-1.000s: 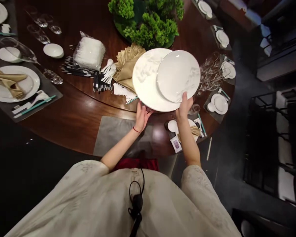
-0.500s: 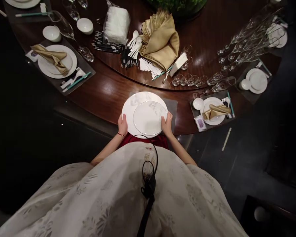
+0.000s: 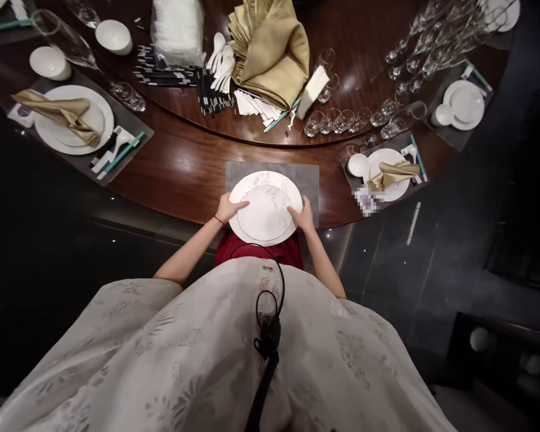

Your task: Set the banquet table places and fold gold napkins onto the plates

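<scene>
On the left of the round wooden table (image 3: 184, 180), a wide white plate (image 3: 56, 137) carries a folded gold napkin (image 3: 67, 111). Farther in, on the raised centre, sit a clear bag of something white (image 3: 177, 33) and a heap of gold napkins (image 3: 270, 51). At the table's near edge, a small white plate lies inside a large marble-patterned plate (image 3: 265, 210), both on a grey place mat (image 3: 272, 177) and overhanging its near side and the table edge. The left hand (image 3: 231, 208) lies flat across the left rim, fingers reaching the small plate. The right hand (image 3: 302, 216) rests on the right rim, fingers slightly curled. Whether either grips, I cannot tell. Rightward, short glasses (image 3: 342, 123) stand in a row.
</scene>
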{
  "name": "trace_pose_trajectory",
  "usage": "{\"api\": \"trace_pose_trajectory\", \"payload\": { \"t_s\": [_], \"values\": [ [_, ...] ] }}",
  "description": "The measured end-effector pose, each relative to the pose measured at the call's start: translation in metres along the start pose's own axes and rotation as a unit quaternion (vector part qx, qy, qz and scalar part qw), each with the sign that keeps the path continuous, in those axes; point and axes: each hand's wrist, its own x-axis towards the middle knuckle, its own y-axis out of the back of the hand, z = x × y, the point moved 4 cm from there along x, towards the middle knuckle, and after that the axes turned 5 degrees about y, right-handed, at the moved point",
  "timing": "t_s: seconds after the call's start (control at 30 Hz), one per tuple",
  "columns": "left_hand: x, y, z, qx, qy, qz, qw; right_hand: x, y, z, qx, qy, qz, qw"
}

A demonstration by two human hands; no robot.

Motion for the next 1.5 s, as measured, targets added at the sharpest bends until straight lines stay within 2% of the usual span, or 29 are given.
{"api": "trace_pose_trajectory", "payload": {
  "t_s": [0.07,0.13,0.2,0.3,0.4,0.5,0.57,0.6,0.67,0.73,0.8,0.87,0.93,1.0,1.13,1.23,1.3,1.37,1.5],
  "values": [
    [0.035,-0.009,0.014,0.084,-0.056,-0.057,0.993,0.003,-0.004,0.028,0.065,-0.073,-0.04,0.994],
    [0.078,-0.028,0.028,0.174,-0.105,-0.108,0.973,-0.002,-0.016,0.05,0.12,-0.167,-0.055,0.977],
    [0.123,-0.058,0.038,0.253,-0.132,-0.165,0.944,-0.011,-0.034,0.062,0.173,-0.25,-0.06,0.951],
    [0.176,-0.109,0.038,0.338,-0.121,-0.246,0.9,-0.02,-0.063,0.068,0.22,-0.319,-0.075,0.919],
    [0.204,-0.149,0.029,0.399,-0.116,-0.291,0.862,-0.019,-0.077,0.073,0.193,-0.361,-0.088,0.908],
    [0.207,-0.165,0.021,0.429,-0.149,-0.29,0.843,-0.011,-0.071,0.081,0.081,-0.361,-0.159,0.915],
    [0.196,-0.162,0.019,0.425,-0.172,-0.258,0.85,-0.005,-0.06,0.085,-0.018,-0.341,-0.225,0.912],
    [0.186,-0.155,0.018,0.417,-0.18,-0.227,0.861,0.0,-0.051,0.086,-0.068,-0.319,-0.233,0.916],
    [0.16,-0.134,0.014,0.385,-0.183,-0.129,0.895,0.015,-0.032,0.086,-0.158,-0.261,-0.188,0.934],
    [0.125,-0.104,0.003,0.34,-0.153,0.006,0.928,0.036,-0.014,0.081,-0.212,-0.183,-0.098,0.955],
    [0.086,-0.074,-0.018,0.295,-0.091,0.133,0.942,0.058,-0.006,0.077,-0.213,-0.11,-0.035,0.97],
    [0.053,-0.056,-0.044,0.265,-0.007,0.191,0.945,0.078,-0.008,0.077,-0.179,-0.06,-0.027,0.982],
    [0.033,-0.05,-0.065,0.254,0.061,0.192,0.946,0.095,-0.014,0.08,-0.147,-0.042,-0.051,0.987],
    [0.03,-0.051,-0.073,0.266,0.081,0.178,0.944,0.105,-0.019,0.085,-0.132,-0.047,-0.075,0.987],
    [0.044,-0.055,-0.068,0.314,0.073,0.187,0.928,0.109,-0.019,0.089,-0.121,-0.049,-0.081,0.988],
    [0.05,-0.051,-0.07,0.29,0.14,0.211,0.923,0.106,-0.016,0.087,-0.127,-0.053,-0.089,0.986],
    [0.051,-0.049,-0.075,0.253,0.172,0.186,0.934,0.104,-0.016,0.085,-0.135,-0.057,-0.093,0.985],
    [0.054,-0.05,-0.076,0.234,0.162,0.15,0.947,0.1,-0.017,0.084,-0.143,-0.068,-0.096,0.983],
    [0.068,-0.051,-0.065,0.244,0.093,0.126,0.957,0.086,-0.018,0.087,-0.143,-0.095,-0.1,0.98]
  ]
}}
